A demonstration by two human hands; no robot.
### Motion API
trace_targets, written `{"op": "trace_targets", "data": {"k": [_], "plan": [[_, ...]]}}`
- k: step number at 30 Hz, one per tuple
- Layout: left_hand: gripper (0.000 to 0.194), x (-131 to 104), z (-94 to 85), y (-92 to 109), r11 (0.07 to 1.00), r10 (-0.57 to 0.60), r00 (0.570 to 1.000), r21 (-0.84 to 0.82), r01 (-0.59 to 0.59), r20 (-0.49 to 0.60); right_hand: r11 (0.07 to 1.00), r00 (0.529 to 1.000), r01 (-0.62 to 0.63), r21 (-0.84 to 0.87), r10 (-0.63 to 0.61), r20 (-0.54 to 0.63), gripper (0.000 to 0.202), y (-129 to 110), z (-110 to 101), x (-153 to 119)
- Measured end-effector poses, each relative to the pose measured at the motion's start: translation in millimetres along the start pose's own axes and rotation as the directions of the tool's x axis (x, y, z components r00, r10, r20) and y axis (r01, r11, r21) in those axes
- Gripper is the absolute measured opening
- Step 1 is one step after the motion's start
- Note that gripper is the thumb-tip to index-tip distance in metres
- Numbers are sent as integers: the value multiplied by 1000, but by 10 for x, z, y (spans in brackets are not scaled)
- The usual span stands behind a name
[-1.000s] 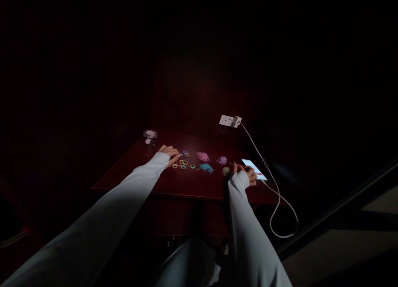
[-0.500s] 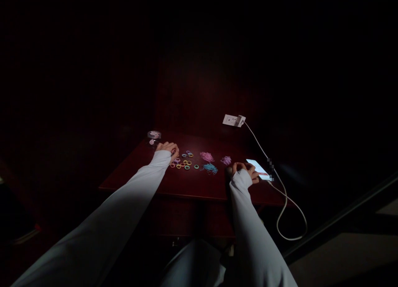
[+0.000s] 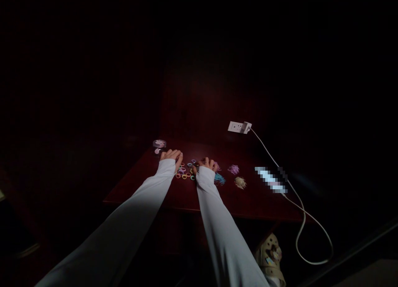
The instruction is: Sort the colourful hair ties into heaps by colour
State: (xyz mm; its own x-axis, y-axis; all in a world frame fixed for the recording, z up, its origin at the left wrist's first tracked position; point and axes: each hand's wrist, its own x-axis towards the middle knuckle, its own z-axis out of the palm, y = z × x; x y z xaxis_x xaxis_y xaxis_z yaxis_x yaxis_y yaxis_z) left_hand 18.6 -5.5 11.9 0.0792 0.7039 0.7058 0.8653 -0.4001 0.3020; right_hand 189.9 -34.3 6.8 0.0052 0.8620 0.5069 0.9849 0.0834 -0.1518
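Observation:
My left hand (image 3: pixel 172 156) is at the left edge of a group of small coloured elastic hair ties (image 3: pixel 184 176). Its fingers are spread and bent downward, and I see nothing held. My right hand (image 3: pixel 206 165) hovers over or touches the right side of the same group, thumb apart from the fingers. That hand covers some hair ties and most of a pink pile (image 3: pixel 219 167). Close to its wrist lies a pile of blue bands (image 3: pixel 220 179). What is under the palms is hidden.
A purple pile (image 3: pixel 234 169) and a cream pile (image 3: pixel 240 182) lie farther right on the dark red table (image 3: pixel 139 187). A clear container (image 3: pixel 159 143) stands at back left. A phone (image 3: pixel 270 180) at right has a white cable (image 3: pixel 300 200) running to a wall socket (image 3: pixel 236 127).
My right hand has moved left, from beside the phone to the hair ties, uncovering the cream pile. My left hand stays near the hair ties. The view has shifted slightly.

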Motion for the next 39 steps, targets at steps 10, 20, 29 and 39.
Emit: {"op": "trace_targets", "data": {"k": [10,20,29,39], "plan": [[19,7,92,-109,999,42,996,-29,-40,76,998,998,-51,25,50,32,28,46,47,0],[17,-73,259,-127,988,152,961,-68,-140,231,997,996,-49,65,43,78,25,8,23,4],[25,-72,315,-137,983,184,930,-79,-167,319,998,995,-51,31,49,86,28,15,49,4],[30,-139,222,-80,972,221,929,-140,-187,298,994,990,-68,81,57,131,29,-8,31,3]]}}
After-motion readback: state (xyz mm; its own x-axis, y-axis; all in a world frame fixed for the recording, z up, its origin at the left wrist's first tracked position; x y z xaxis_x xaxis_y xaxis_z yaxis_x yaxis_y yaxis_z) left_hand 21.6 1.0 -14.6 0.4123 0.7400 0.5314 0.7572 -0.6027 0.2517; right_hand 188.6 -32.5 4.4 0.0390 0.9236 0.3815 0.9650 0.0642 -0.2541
